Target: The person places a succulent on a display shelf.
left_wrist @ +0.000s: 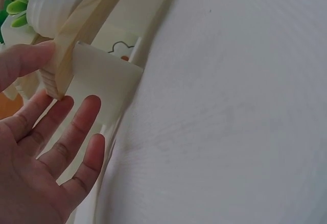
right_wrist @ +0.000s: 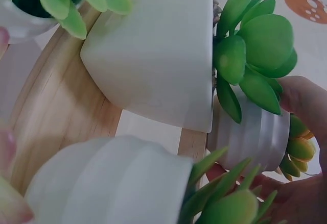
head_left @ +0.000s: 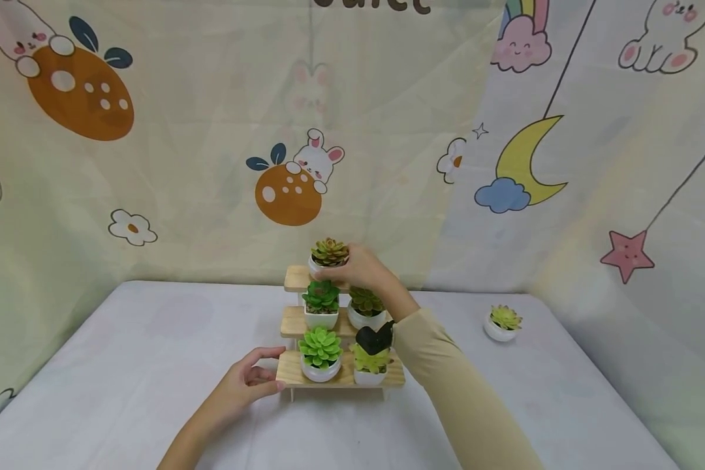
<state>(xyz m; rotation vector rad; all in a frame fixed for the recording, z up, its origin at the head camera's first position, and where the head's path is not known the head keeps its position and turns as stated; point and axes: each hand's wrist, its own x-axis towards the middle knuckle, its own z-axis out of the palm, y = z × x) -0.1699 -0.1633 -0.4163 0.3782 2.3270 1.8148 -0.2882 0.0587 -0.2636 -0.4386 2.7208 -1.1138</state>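
Observation:
A three-tier wooden plant stand (head_left: 294,321) with white supports stands on the table. My left hand (head_left: 249,380) grips the left end of its lowest shelf (left_wrist: 62,60), thumb on one face and index finger at the other, the remaining fingers spread. At the top shelf my right hand (head_left: 361,266) holds a white ribbed pot with a reddish-green succulent (head_left: 329,251), fingers around the pot (right_wrist: 250,132). Below it, a dark green succulent in a square pot (head_left: 321,303) and another potted succulent (head_left: 367,307) fill the middle shelf. A bright green succulent (head_left: 320,349) and a yellow-green one (head_left: 370,364) sit on the lowest shelf.
Another yellow-green succulent in a round white pot (head_left: 501,323) stands on the right of the white-covered table (head_left: 170,352). A cartoon-printed cloth (head_left: 211,143) hangs right behind the table. The right forearm, with a black heart shape (head_left: 375,338) near its cuff, passes over the stand's right side.

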